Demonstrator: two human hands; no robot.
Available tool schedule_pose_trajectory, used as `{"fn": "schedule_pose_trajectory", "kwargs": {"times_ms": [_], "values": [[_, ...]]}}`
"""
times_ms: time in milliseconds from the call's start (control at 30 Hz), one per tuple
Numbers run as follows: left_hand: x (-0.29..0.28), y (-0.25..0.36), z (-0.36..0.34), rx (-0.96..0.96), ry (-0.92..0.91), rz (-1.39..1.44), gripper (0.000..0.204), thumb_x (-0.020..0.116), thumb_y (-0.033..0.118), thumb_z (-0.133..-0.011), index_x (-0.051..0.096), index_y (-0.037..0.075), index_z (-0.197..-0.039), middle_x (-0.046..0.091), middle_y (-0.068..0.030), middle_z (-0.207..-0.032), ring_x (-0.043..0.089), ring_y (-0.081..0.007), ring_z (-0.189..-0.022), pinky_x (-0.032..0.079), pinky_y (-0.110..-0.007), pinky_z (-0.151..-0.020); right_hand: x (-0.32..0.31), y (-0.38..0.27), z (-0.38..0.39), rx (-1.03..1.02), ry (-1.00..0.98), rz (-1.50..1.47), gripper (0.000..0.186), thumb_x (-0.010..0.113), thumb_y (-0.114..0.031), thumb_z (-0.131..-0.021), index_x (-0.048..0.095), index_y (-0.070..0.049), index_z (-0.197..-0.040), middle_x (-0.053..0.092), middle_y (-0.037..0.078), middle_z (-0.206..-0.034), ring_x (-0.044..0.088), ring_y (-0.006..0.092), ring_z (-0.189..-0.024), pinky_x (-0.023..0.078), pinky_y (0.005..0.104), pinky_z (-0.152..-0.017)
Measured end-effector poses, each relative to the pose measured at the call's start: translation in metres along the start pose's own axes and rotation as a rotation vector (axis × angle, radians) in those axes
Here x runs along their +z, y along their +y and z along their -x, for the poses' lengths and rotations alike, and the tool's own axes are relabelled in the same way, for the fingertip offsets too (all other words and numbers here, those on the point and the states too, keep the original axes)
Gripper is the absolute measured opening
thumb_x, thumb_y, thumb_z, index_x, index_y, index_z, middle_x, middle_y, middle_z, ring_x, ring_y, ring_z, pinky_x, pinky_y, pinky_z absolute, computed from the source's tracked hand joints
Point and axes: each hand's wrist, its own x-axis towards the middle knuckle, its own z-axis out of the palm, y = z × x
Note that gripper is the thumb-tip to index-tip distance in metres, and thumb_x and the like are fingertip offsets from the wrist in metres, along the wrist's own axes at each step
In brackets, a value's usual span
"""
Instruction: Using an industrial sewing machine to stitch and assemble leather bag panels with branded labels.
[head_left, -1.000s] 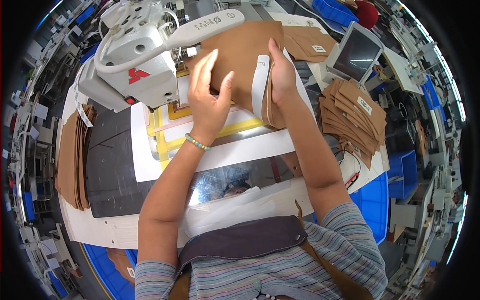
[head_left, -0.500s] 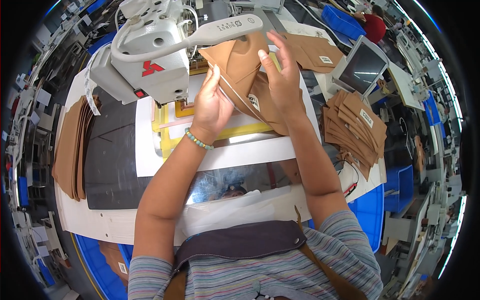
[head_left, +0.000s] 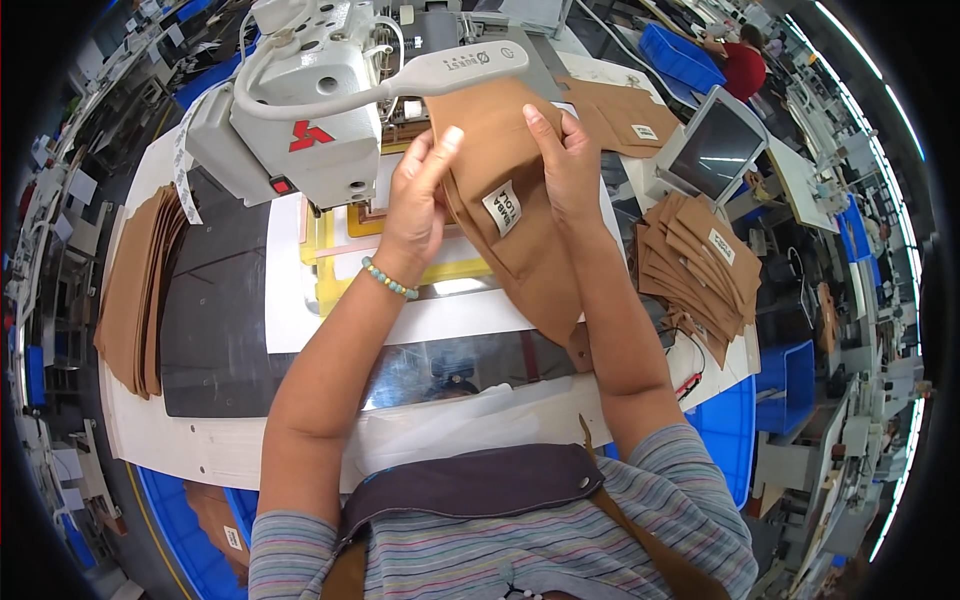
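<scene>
**A brown piece [head_left: 535,265] held up by both sides, beside the white machine [head_left: 320,140]**

The right hand [head_left: 570,165] pinched the upper right side of the piece, thumb pressed on the near face and fingers bent behind, partly hidden; the left hand [head_left: 422,195] had its grip closed on the left edge, thumb up along the front, fingers tucked in at the back; a white label [head_left: 503,208] showed between them, set at a tilt.

From where I stood, the layers seemed likeliest to give trouble; had either thumb eased off, the edges gathered at the left could have slid out of line; the loose lower tip, drooping near the right forearm, could have creased against it if the arms drew together; the top reached close to the machine's pale paddle-shaped cover [head_left: 460,68], and a careless lift could have rubbed it there.

Both arms stretched forward with elbows bent outward; the palms turned toward each other; a beaded bracelet [head_left: 390,280] circled the left wrist.

Below the piece lay a yellow-edged frame [head_left: 455,270] on a white sheet [head_left: 385,328]; at the tabletop's [head_left: 240,445] left stood a stack of brown pieces [head_left: 135,295]; to the right lay a fanned pile [head_left: 695,265], just below a tilted screen [head_left: 712,145].
</scene>
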Motion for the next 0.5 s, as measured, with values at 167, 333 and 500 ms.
{"fn": "schedule_pose_trajectory", "kwargs": {"times_ms": [167,333,500], "values": [[-0.0049,-0.0111,0.0006,0.05,0.094,-0.275,0.039,0.076,0.019,-0.101,0.064,0.0,-0.132,0.073,-0.0081,-0.124,0.07,-0.0132,-0.105,0.056,-0.029,-0.096,0.0022,-0.0021,-0.0001,-0.048,0.048,0.039,0.026,0.073,-0.025,-0.104,0.075,0.001,-0.099,0.067,-0.005,-0.085,0.054,0.0022,-0.077,0.046,0.0231,-0.07],[-0.0011,-0.0117,-0.0002,0.117,0.124,-0.149,0.03,0.068,0.021,-0.107,0.067,0.0,-0.129,0.073,-0.0083,-0.127,0.069,-0.0125,-0.109,0.055,-0.03,-0.098,0.0035,-0.0025,0.0012,-0.102,0.054,0.072,0.027,0.074,-0.026,-0.104,0.074,-0.001,-0.094,0.06,-0.007,-0.08,0.047,0.0018,-0.074,0.041,0.0229,-0.067],[0.0011,-0.0124,0.0015,0.148,0.111,-0.086,0.029,0.06,0.022,-0.112,0.068,0.0,-0.128,0.073,-0.0079,-0.127,0.067,-0.0117,-0.114,0.053,-0.031,-0.101,0.0002,-0.0001,0.0005,-0.118,0.066,0.085,0.029,0.074,-0.026,-0.104,0.071,-0.001,-0.09,0.055,-0.009,-0.075,0.042,0.0021,-0.072,0.037,0.0234,-0.064]]}}
